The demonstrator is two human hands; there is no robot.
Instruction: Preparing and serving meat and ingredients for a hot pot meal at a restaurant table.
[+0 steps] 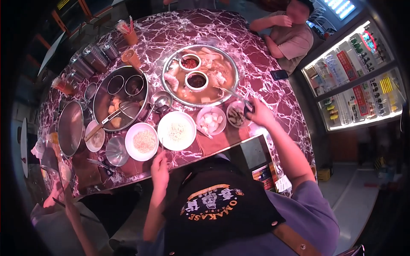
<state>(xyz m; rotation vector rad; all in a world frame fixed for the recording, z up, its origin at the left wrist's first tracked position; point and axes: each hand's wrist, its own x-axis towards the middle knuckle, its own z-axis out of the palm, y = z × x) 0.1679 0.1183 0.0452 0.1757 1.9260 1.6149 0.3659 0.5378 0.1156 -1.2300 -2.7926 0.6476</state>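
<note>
Right hand (259,112) grips a black-handled metal tool (248,107), its far end at the broad metal tray (200,105) of broth and food pieces; left hand (159,169) is curled near a nearer white bowl (188,140), cannot tell whether it pinches anything. Judged progress: pale food already portioned into that bowl and a second white bowl (131,135), no broth visible there; tray well filled, so serving looks mostly left.

Lettering (225,211) on black apron (218,232), red signs (346,66)
</note>
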